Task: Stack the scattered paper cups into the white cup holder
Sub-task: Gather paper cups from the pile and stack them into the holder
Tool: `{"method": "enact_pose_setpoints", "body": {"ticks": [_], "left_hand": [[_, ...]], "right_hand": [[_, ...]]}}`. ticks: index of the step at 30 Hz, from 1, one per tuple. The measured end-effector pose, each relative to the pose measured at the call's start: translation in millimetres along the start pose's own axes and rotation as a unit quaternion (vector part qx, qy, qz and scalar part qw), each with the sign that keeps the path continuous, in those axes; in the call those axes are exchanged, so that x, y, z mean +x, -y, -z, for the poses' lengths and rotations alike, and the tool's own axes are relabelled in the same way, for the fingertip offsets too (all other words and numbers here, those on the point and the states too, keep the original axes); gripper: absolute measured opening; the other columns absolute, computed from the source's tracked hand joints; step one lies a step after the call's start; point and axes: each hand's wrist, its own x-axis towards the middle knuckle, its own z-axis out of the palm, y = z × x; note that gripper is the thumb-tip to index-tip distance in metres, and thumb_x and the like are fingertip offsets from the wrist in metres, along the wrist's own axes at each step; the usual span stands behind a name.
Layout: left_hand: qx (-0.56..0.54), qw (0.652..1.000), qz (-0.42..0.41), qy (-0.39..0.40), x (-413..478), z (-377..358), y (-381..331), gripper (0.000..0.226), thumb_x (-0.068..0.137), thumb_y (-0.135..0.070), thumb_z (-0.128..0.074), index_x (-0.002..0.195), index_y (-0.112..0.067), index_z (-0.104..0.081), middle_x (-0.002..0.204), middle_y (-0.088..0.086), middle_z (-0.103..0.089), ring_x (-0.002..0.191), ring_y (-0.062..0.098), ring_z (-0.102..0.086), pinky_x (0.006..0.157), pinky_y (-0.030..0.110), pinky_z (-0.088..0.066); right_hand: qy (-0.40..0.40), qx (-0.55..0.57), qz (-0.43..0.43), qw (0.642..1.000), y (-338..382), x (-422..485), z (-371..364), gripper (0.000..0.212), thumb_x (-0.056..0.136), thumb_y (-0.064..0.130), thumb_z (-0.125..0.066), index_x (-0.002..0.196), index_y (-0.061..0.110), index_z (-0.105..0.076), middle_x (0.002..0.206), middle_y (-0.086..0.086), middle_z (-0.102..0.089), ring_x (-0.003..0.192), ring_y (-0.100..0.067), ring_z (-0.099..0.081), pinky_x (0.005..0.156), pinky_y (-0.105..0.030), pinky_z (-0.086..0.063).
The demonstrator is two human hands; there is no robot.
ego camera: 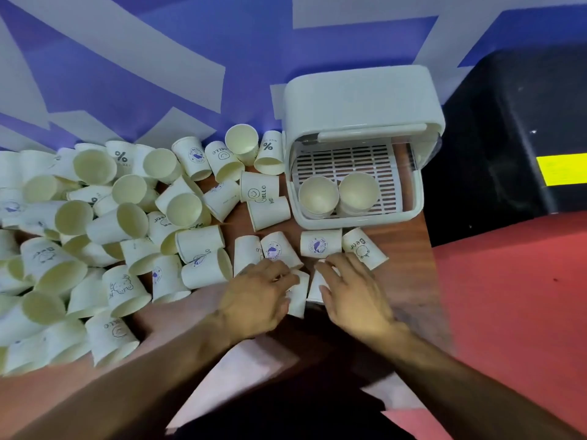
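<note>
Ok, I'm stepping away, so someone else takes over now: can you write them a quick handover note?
Left hand curls its fingers over one lying cup; right hand rests on a second lying cup, grip unclear.
White cup holder stands open at the far right of the table.
Done: two upright stacks sit at the front of its tray.
To do: dozens of scattered cups across the table, mostly to the left.

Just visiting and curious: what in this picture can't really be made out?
Head view, white cup holder: how many cups sit in its two stacks; only top mouths show.
Head view, left hand and right hand: fingers and blur hide whether either holds the cups beneath.
Head view, cup pile: cut off by the left edge.
</note>
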Motion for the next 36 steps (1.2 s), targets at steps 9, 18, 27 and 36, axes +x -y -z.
{"method": "enact_pose_setpoints", "body": {"ticks": [9,18,27,36], "left_hand": [[0.033,0.996,0.066,0.048,-24.7,-21.6,-13.1,0.045,0.078,-0.02,-0.067,0.121,-0.027,-0.056,0.12,0.003,-0.057,0.088,0.028,-0.064,0.067,0.036,-0.051],[-0.15,0.975,0.141,-0.089,-31.1,2.6,-14.5,0.036,0.083,-0.008,-0.053,0.113,-0.027,-0.056,0.115,-0.005,-0.056,0.077,0.027,-0.061,0.059,0.033,-0.045],[-0.24,0.94,0.196,-0.14,-24.9,31.7,-19.5,0.018,0.079,-0.013,-0.063,0.075,-0.026,-0.074,0.112,-0.015,-0.066,0.078,-0.01,-0.057,0.078,0.013,-0.045],[-0.233,0.937,0.197,-0.171,-9.8,59.8,-26.8,0.03,0.078,-0.013,-0.066,0.107,-0.017,-0.073,0.126,-0.003,-0.062,0.087,0.012,-0.066,0.084,0.026,-0.055]], "right_hand": [[0.122,-0.074,-0.066,0.988,13.7,-20.1,-22.2,0.047,0.052,0.01,-0.078,0.097,0.012,-0.066,0.1,-0.005,-0.058,0.098,-0.028,-0.053,0.057,-0.033,-0.052],[0.036,0.022,-0.166,0.985,20.6,-21.7,-1.9,0.065,0.068,0.004,-0.066,0.128,0.024,-0.05,0.118,0.004,-0.06,0.087,-0.032,-0.064,0.056,-0.039,-0.051],[-0.142,0.101,-0.164,0.971,22.0,-15.3,32.6,0.042,0.075,-0.002,-0.06,0.111,0.018,-0.063,0.134,0.005,-0.053,0.107,-0.021,-0.058,0.067,-0.031,-0.045],[-0.284,0.188,-0.172,0.924,8.2,9.5,68.8,0.056,0.077,-0.002,-0.061,0.126,0.021,-0.049,0.134,0.002,-0.043,0.098,-0.026,-0.06,0.068,-0.036,-0.053]]}}
